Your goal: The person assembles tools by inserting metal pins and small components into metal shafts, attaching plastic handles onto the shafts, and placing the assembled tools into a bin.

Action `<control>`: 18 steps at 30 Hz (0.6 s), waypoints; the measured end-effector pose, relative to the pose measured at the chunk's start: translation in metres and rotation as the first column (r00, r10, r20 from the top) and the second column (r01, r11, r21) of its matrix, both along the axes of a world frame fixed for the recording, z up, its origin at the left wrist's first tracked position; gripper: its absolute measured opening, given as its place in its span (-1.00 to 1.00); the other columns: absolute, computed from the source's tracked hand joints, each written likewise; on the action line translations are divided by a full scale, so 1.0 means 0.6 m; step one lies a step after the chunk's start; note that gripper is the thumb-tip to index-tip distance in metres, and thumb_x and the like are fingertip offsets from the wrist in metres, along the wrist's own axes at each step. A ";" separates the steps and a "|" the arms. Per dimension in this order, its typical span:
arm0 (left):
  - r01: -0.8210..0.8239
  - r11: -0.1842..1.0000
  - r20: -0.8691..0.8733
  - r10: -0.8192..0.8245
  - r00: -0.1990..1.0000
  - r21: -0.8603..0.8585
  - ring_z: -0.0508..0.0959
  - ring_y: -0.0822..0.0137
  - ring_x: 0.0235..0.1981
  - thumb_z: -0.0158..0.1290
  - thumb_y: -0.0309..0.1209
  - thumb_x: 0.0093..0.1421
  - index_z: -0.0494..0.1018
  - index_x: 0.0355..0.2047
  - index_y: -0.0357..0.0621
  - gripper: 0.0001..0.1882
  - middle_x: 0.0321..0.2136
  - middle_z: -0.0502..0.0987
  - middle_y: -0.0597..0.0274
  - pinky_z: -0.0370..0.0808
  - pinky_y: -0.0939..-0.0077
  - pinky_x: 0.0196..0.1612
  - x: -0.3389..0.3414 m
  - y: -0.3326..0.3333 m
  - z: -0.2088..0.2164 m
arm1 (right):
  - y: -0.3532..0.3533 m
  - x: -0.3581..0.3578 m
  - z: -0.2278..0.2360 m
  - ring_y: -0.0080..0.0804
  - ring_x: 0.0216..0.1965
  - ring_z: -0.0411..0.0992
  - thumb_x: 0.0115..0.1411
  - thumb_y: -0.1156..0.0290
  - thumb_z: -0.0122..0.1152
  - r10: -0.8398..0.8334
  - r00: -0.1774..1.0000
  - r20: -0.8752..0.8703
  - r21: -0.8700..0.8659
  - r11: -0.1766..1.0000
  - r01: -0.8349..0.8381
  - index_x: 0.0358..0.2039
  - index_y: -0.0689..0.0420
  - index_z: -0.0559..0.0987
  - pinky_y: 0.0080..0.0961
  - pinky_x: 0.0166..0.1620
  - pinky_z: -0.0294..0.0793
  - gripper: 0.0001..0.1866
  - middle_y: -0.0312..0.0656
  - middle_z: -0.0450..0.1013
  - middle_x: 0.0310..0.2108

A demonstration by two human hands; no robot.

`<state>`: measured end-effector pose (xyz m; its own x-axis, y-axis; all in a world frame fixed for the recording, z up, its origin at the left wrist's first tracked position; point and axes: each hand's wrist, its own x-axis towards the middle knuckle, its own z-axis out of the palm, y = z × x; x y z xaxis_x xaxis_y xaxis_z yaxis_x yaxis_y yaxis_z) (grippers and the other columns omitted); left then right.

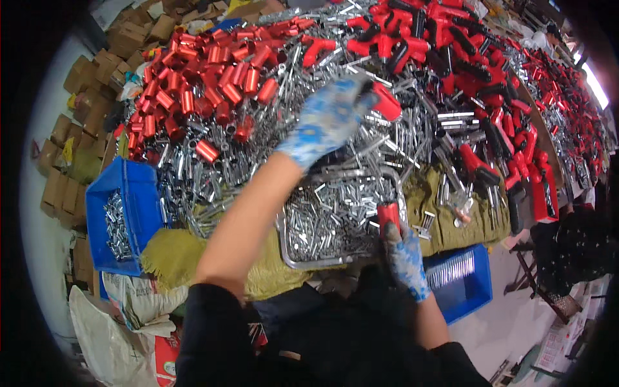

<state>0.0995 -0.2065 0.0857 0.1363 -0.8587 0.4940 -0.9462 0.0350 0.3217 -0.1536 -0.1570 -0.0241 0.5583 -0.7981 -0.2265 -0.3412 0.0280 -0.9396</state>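
My right hand (407, 261), in a blue-and-white patterned glove with dark fingertips, is closed round a red metal tube (388, 216) held upright at the right edge of a metal tray (289, 257). Small silver metal pins (329, 216) fill that tray. My left hand (332, 116), gloved alike, reaches over the heap of silver metal parts beyond the tray. Motion smears its fingers, so their grip is unclear. A red plastic piece (388, 103) lies right at its fingertips; whether the hand holds it, I cannot tell.
Shiny red tubes (187, 100) are heaped at the far left, red-and-black handles (480, 58) at the far right. A blue bin (138, 222) with silver parts stands left, another blue bin (480, 284) lower right. Yellow sacking (174, 255) edges the work surface. Cardboard boxes (58, 193) are stacked left.
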 end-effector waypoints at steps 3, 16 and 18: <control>0.116 0.978 -0.351 -0.048 0.935 0.174 0.51 -0.02 -0.16 -0.06 -0.07 0.21 0.40 -0.12 -0.26 -0.53 -0.25 0.51 -0.10 0.40 0.21 -0.09 0.003 0.101 0.047 | 0.005 -0.003 -0.009 -0.50 -0.51 0.27 0.20 -0.11 0.00 -0.032 0.997 0.064 -0.033 0.999 0.034 -0.18 0.26 0.47 -0.44 -0.41 0.31 -0.42 -0.21 0.36 -0.57; 0.084 0.929 -0.401 0.074 0.913 0.360 0.55 0.16 -0.19 -0.01 -0.13 0.19 0.40 -0.08 -0.33 -0.52 -0.25 0.53 -0.06 0.42 0.37 -0.10 0.016 0.275 0.085 | 0.070 0.015 0.072 -0.39 -0.28 0.44 0.16 0.09 0.15 0.237 0.970 0.056 -0.201 0.954 -0.222 -0.01 0.23 0.43 -0.45 -0.16 0.40 -0.48 -0.08 0.48 -0.33; 0.083 0.928 -0.416 0.081 0.906 0.363 0.55 0.15 -0.19 -0.02 -0.13 0.20 0.41 -0.10 -0.33 -0.53 -0.26 0.53 -0.06 0.42 0.36 -0.11 0.022 0.283 0.096 | 0.075 0.016 0.085 -0.38 -0.28 0.45 0.15 0.10 0.16 0.239 0.970 0.038 -0.122 0.965 -0.233 0.00 0.23 0.43 -0.45 -0.17 0.41 -0.47 -0.08 0.49 -0.33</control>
<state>0.1128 -0.0369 0.1432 0.2574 -0.9653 0.0438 -0.7203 -0.1615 0.6746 -0.1438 -0.1123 0.0267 0.7428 -0.6611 -0.1058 -0.2753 -0.1576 -0.9484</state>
